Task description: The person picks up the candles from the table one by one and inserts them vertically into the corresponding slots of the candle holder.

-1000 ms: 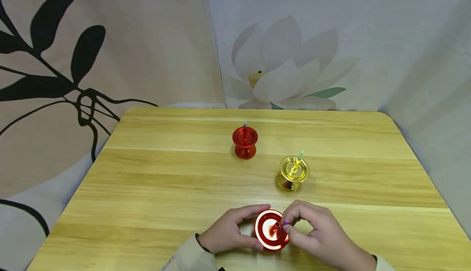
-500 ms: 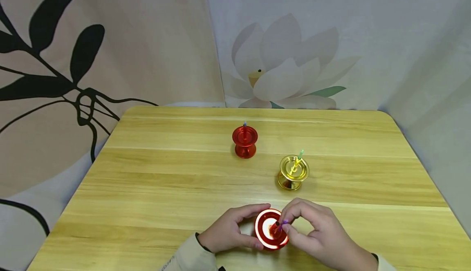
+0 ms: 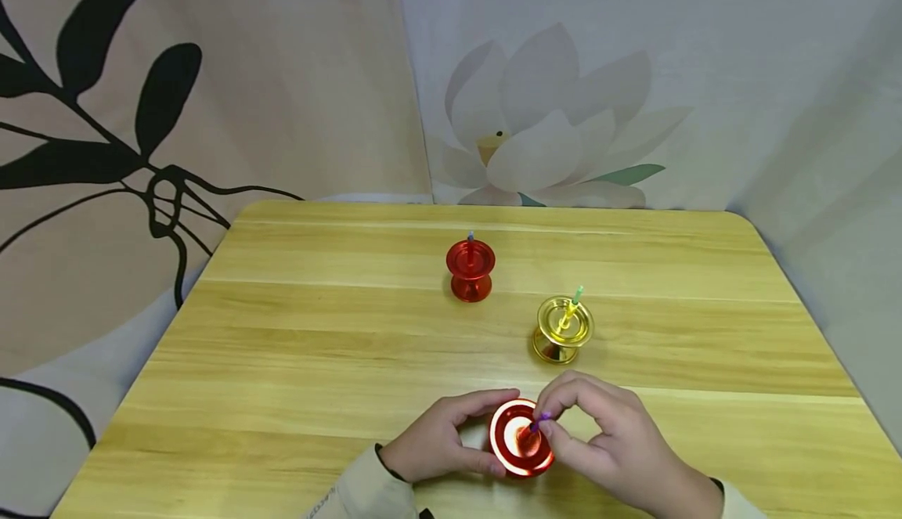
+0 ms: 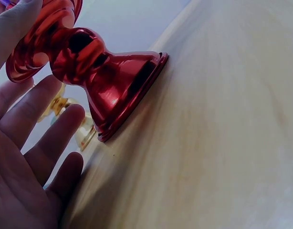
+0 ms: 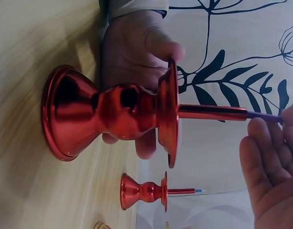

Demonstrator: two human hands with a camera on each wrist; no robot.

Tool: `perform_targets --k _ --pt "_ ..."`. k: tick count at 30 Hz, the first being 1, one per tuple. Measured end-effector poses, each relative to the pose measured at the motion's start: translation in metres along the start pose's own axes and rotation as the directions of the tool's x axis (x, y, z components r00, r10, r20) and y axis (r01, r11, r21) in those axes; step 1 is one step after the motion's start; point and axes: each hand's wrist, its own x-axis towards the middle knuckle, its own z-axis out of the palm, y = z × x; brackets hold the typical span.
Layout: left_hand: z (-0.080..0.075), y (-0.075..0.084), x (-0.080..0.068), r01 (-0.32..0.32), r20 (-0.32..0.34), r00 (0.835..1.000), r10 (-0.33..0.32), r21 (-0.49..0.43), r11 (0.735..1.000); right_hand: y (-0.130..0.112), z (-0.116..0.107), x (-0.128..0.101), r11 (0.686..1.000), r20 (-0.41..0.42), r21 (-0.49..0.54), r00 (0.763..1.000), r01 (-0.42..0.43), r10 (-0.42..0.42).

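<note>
A shiny red candle holder (image 3: 520, 438) stands upright at the table's near side, with a wide dish and a thin tube (image 5: 213, 112) rising from it. My left hand (image 3: 451, 437) holds its dish from the left, thumb on the near side and forefinger on the far side; the other fingers spread below the dish (image 4: 41, 129). Between thumb and fingertips, my right hand (image 3: 613, 445) pinches a thin purple candle (image 5: 264, 116). The candle's lower end meets the top of the tube; how deep it sits I cannot tell.
Farther back stands another red candle holder (image 3: 470, 268) with a blue-tipped candle in its tube. A gold candle holder (image 3: 564, 329) with a green candle stands nearer, to its right. The wooden table (image 3: 317, 331) ends at patterned cloth (image 3: 317, 73) behind.
The purple candle has gone from beside the tube to the tube's top, with my right hand shifting slightly up and left. My left hand stays on the red candle holder.
</note>
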Motion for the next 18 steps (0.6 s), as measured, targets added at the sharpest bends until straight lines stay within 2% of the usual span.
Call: perform_targets --k 13,18 --pt "-0.0004 0.0006 0.0001 -0.001 -0.001 1.0 0.001 -0.005 1.0 0.004 0.0024 -0.0033 1.0 0.031 0.004 0.999 -0.027 0.027" --pt "-0.0003 0.0004 0.0004 -0.008 0.001 1.0 0.008 -0.007 1.0 0.0058 0.003 -0.0076 0.997 0.066 0.02 0.995 -0.07 0.069"
